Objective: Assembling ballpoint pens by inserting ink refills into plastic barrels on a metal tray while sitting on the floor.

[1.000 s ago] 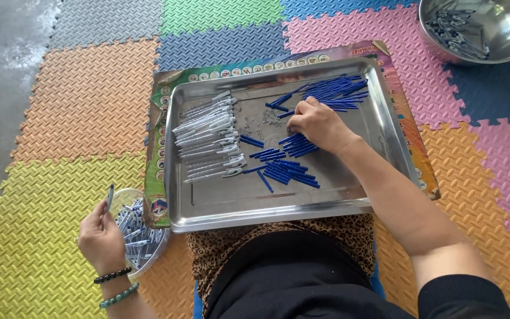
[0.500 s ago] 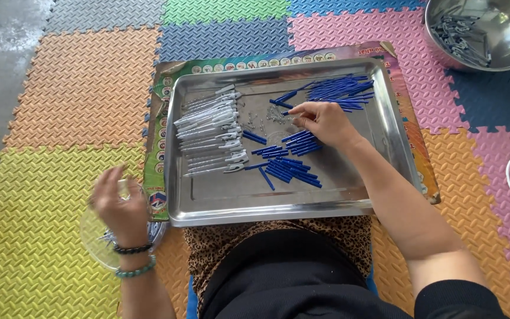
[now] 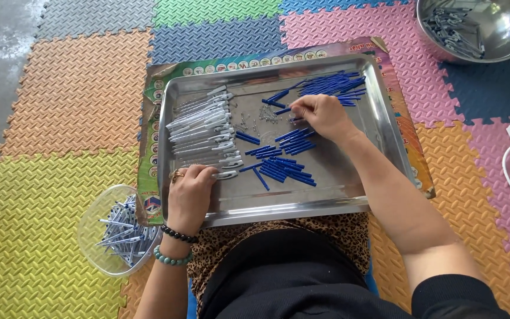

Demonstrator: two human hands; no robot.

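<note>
The left hand (image 3: 191,192) lies curled on the tray (image 3: 379,112), its fingertips closed on a white pen barrel (image 3: 226,175) at the near end of the barrel row (image 3: 205,130). The right hand (image 3: 320,115) pinches a small part beside the springs (image 3: 267,113), with blue pieces (image 3: 281,159) scattered just below it. A clear bowl (image 3: 92,224) of pens sits on the floor mat, left of the tray.

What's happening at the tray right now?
A person sits at a steel tray of pen parts. The left hand rests on the near end of a row of silvery pen barrels. The right hand pinches a blue piece among scattered blue pieces. A clear bowl holds assembled pens.
</note>
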